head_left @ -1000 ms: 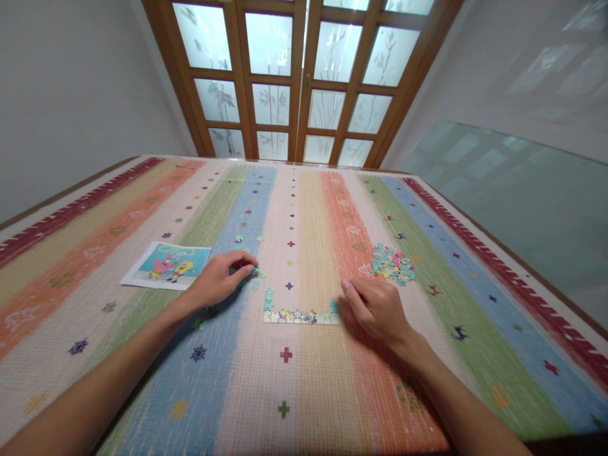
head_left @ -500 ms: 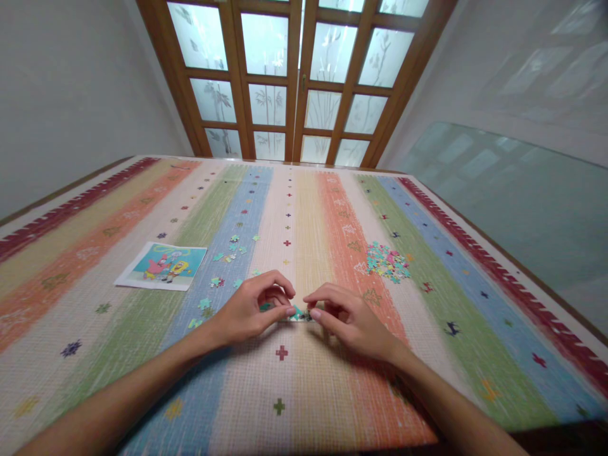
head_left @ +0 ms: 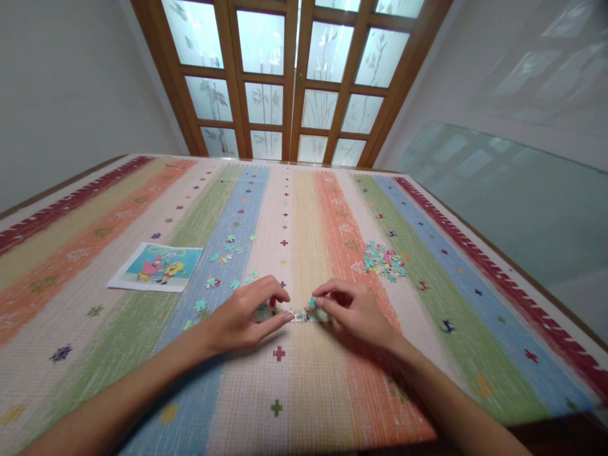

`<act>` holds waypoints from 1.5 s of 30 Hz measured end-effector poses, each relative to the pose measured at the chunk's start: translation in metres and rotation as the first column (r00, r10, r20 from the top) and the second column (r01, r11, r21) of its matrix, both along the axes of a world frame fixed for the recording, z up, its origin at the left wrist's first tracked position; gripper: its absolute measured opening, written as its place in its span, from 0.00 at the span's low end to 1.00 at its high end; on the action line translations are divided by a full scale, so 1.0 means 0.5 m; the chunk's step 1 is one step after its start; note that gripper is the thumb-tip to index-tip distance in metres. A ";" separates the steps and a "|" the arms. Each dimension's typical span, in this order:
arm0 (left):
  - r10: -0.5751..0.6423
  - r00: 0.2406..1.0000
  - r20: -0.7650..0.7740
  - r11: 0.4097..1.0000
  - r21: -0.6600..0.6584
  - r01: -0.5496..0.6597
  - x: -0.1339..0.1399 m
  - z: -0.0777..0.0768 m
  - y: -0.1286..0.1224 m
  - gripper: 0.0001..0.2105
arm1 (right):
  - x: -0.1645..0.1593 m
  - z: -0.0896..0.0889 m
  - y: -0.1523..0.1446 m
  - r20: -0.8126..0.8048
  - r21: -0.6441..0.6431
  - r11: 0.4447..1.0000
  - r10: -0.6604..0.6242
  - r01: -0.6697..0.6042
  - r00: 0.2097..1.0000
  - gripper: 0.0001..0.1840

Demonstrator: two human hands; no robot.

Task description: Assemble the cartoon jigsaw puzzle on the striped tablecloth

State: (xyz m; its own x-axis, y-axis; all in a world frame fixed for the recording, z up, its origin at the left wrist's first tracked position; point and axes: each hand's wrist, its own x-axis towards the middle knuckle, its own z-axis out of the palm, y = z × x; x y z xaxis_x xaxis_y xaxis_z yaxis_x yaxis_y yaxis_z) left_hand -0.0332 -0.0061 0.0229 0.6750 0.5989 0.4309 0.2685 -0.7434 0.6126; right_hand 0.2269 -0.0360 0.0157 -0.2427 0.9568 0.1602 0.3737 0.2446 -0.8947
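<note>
Between my hands a narrow joined strip of jigsaw pieces (head_left: 300, 315) lies flat on the striped cloth, its ends partly hidden behind my fingers. My right hand (head_left: 354, 311) pinches a teal jigsaw piece (head_left: 312, 303) between thumb and fingertips, just above the strip's right part. At the left end, my left hand (head_left: 251, 311) has its thumb and fingers apart around the strip, the thumb tip close to or touching its edge. Whether the left fingers press on it is hard to see.
Loose jigsaw pieces (head_left: 230, 248) are scattered left of centre. A dense pile of pieces (head_left: 386, 261) sits to the right. A printed cartoon picture (head_left: 156, 267) lies on the left of the striped tablecloth (head_left: 278, 386). Wooden glazed doors (head_left: 291, 82) stand beyond the table.
My right hand has lifted slightly off the strip and now shows a teal piece in its pinch. More of the strip is visible. My left fingers have spread a little.
</note>
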 end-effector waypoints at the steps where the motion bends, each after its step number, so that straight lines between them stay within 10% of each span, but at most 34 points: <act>1: -0.015 0.997 -0.070 0.997 0.081 0.020 -0.012 0.000 0.006 0.06 | 0.012 -0.003 0.009 0.002 -0.003 0.999 -0.041 0.041 0.999 0.08; 5: 0.021 0.967 -0.255 0.956 0.288 0.056 -0.057 -0.007 0.030 0.11 | 0.055 -0.016 0.038 0.057 -0.005 0.991 -0.134 0.134 0.989 0.07; 13: 0.067 0.916 -0.396 0.953 0.296 0.058 -0.086 -0.023 0.047 0.13 | 0.060 -0.029 0.047 0.195 -0.135 0.990 -0.013 0.040 0.981 0.06; 45: 0.063 0.893 -0.446 0.944 0.317 0.092 -0.087 -0.033 0.050 0.14 | 0.059 -0.034 0.040 0.415 0.053 0.998 -0.055 0.036 0.908 0.03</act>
